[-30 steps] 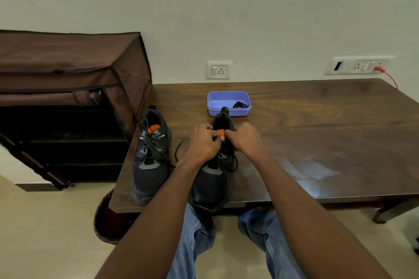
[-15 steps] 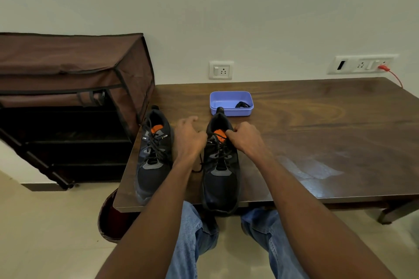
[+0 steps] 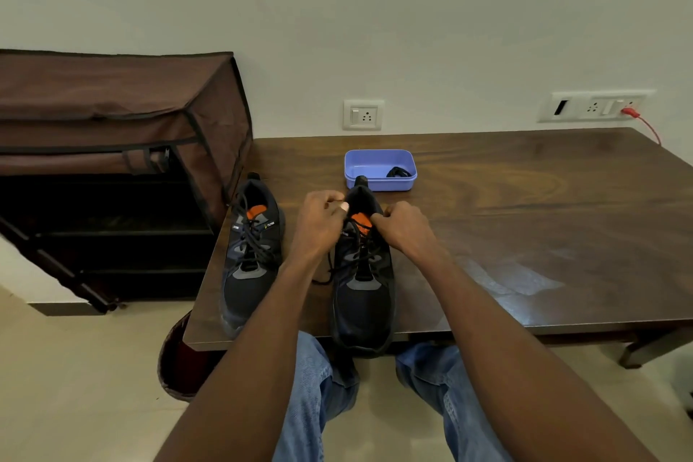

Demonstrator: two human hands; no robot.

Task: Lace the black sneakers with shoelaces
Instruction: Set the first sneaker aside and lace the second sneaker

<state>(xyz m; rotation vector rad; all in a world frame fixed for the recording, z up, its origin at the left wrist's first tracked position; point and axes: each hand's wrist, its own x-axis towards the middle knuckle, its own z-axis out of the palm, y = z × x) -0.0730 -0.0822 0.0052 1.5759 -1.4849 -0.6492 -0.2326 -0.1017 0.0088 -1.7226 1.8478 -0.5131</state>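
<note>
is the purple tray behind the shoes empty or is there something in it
Not empty. The purple tray holds one small dark bundle in its right end; the rest of its floor is bare. It looks like a coiled lace, but that cannot be told for sure.

two sneakers [image 3: 307,266] side by side on table [image 3: 525,221], tray [image 3: 379,169] behind them

One head-worn camera looks forward and down, close over the table [image 3: 525,199] edge.

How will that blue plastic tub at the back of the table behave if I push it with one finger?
The blue tub looks shallow, thin-walled and nearly empty, holding only a small black bundle, so it is probably light. On the glossy table it would likely slide rather than tip. It sits flat and wide, so rolling seems unlikely.
</note>
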